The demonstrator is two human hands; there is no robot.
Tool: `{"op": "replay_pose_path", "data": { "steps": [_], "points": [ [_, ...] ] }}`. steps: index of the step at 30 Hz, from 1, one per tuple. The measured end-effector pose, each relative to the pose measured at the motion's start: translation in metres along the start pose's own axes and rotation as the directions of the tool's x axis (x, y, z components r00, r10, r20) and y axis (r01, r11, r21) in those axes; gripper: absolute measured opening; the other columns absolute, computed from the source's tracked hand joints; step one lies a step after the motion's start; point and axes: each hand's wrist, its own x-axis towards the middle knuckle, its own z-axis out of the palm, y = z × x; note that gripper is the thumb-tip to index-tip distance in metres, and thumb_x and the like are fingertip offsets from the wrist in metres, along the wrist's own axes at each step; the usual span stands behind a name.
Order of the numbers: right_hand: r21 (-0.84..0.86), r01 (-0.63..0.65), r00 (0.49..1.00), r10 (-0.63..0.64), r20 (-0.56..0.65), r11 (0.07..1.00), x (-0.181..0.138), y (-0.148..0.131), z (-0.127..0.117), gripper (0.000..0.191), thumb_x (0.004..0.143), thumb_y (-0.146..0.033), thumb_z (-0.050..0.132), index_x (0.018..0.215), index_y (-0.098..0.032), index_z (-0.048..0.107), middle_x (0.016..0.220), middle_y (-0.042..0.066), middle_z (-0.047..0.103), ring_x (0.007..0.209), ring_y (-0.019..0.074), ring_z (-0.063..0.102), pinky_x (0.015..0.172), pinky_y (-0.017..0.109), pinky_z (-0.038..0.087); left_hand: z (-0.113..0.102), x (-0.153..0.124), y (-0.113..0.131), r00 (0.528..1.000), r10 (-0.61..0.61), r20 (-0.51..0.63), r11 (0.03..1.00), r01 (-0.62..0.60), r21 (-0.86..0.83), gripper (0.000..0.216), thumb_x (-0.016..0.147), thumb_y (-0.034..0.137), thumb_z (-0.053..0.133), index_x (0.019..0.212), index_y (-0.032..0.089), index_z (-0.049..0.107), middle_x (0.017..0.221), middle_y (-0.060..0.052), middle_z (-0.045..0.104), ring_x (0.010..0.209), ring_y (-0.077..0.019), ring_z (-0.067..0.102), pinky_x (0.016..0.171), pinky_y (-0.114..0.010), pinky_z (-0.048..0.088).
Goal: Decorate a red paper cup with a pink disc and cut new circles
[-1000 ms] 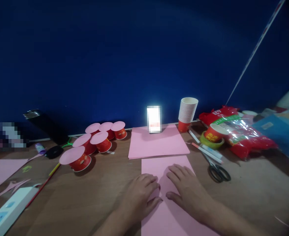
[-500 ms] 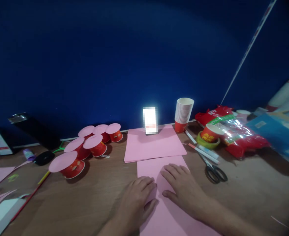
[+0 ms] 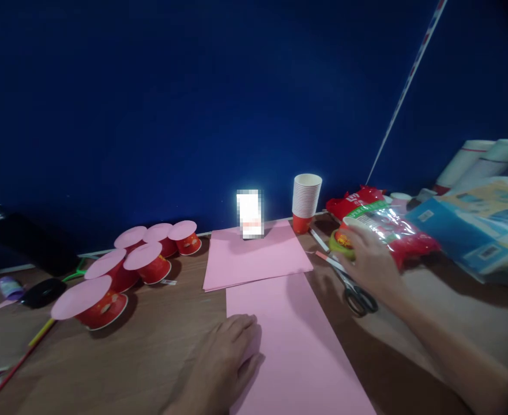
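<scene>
My left hand (image 3: 232, 351) lies palm down on the left edge of a pink sheet of paper (image 3: 288, 346), fingers stretched out and holding nothing. Out to the right, my right hand (image 3: 368, 256) has its fingers around a red paper cup (image 3: 343, 237), and part of the cup is hidden behind them. That cup sits at a roll of yellow-green tape (image 3: 337, 246). Black-handled scissors (image 3: 360, 300) lie just below this hand, beside a white marker with an orange end (image 3: 329, 260).
Several red cups topped with pink paper discs (image 3: 150, 253) stand at left. A pink paper stack (image 3: 258, 259) lies below a bright phone (image 3: 249, 213). Nested paper cups (image 3: 307, 196), a red plastic bag (image 3: 392, 222) and a blue package (image 3: 448, 230) line the back right.
My right hand has left the pink sheet and moved right to the red paper cup. My left hand stays on the sheet. The view has turned slightly right.
</scene>
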Motion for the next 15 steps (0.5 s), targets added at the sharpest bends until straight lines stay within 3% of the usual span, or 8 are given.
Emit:
{"op": "replay_pose_path", "data": {
  "steps": [3, 5, 7, 12, 15],
  "points": [
    [-0.160, -0.165, 0.986, 0.161, -0.040, 0.973, 0.014, 0.033, 0.010, 0.045, 0.083, -0.038, 0.057, 0.116, -0.008, 0.057, 0.129, 0.023, 0.051, 0.118, 0.0394, 0.047, 0.094, 0.051, 0.042, -0.001, 0.001, 0.001, 1.000, 0.000, 0.006, 1.000, 0.000, -0.003, 0.036, 0.082, 0.023, 0.059, 0.118, 0.021, 0.056, 0.119, -0.008, 0.062, 0.108, -0.0250, 0.058, 0.090, -0.042, 0.052],
    [-0.198, -0.193, 0.979, 0.202, 0.023, 0.961, 0.019, 0.047, 0.016, 0.035, 0.082, -0.036, 0.057, 0.101, -0.008, 0.063, 0.122, 0.023, 0.056, 0.111, 0.0390, 0.051, 0.089, 0.049, 0.045, -0.001, 0.001, 0.002, 1.000, -0.005, 0.002, 1.000, 0.005, -0.010, 0.036, 0.082, 0.022, 0.060, 0.118, 0.021, 0.056, 0.119, -0.008, 0.062, 0.108, -0.0247, 0.058, 0.090, -0.042, 0.052],
    [-0.195, -0.149, 0.986, 0.159, 0.040, 0.970, 0.024, 0.055, 0.018, 0.027, 0.084, -0.031, 0.053, 0.095, -0.010, 0.066, 0.116, 0.020, 0.060, 0.107, 0.0362, 0.053, 0.088, 0.047, 0.045, 0.000, 0.001, 0.002, 1.000, -0.011, -0.006, 1.000, 0.011, -0.012, 0.037, 0.081, 0.022, 0.060, 0.118, 0.021, 0.056, 0.119, -0.008, 0.063, 0.108, -0.0249, 0.058, 0.091, -0.043, 0.052],
    [-0.125, -0.076, 0.995, 0.067, -0.077, 0.989, 0.047, 0.057, 0.012, 0.030, 0.088, -0.031, 0.048, 0.103, -0.011, 0.065, 0.115, 0.019, 0.061, 0.107, 0.0302, 0.052, 0.091, 0.041, 0.042, 0.000, 0.000, 0.001, 1.000, -0.017, 0.009, 1.000, 0.017, -0.025, 0.038, 0.082, 0.022, 0.060, 0.120, 0.022, 0.054, 0.121, -0.008, 0.062, 0.109, -0.0252, 0.057, 0.092, -0.044, 0.051],
    [-0.131, -0.016, 0.999, 0.012, -0.032, 0.991, 0.070, 0.054, 0.018, 0.032, 0.089, -0.032, 0.048, 0.105, -0.010, 0.064, 0.119, 0.020, 0.059, 0.109, 0.0296, 0.050, 0.094, 0.041, 0.038, 0.000, 0.000, 0.001, 1.000, -0.018, 0.014, 0.999, 0.018, -0.033, 0.038, 0.082, 0.022, 0.060, 0.120, 0.023, 0.054, 0.121, -0.008, 0.061, 0.110, -0.0256, 0.057, 0.092, -0.044, 0.051]
  ]
}}
